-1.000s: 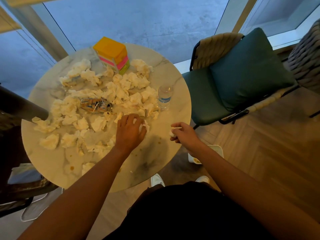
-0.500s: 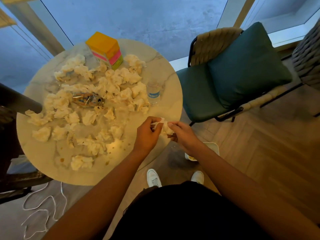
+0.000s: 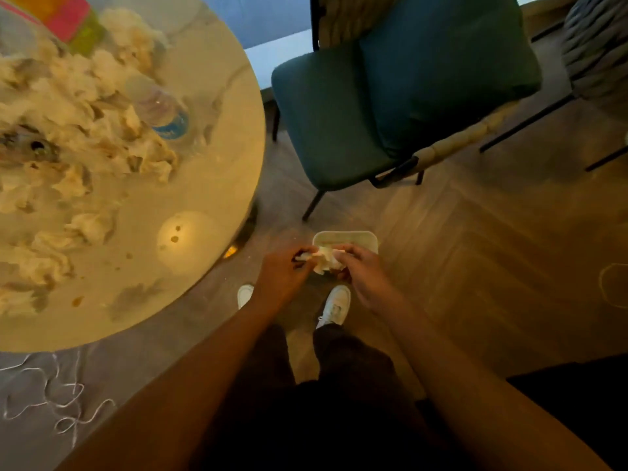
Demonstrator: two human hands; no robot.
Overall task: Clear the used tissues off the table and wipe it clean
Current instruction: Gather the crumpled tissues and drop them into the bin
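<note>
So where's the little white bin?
The white bin sits on the wooden floor, just beyond both hands holding a tissue, right of the round table and near the green chair.

A lounge or café-like sitting corner, home or hotel I cannot tell — a round marble-look table (image 3: pixel 217 158), a cushioned green chair (image 3: pixel 333 117) with woven armrests, herringbone wood floor (image 3: pixel 475 253) and floor-to-ceiling glass (image 3: pixel 261 11) behind.
</note>
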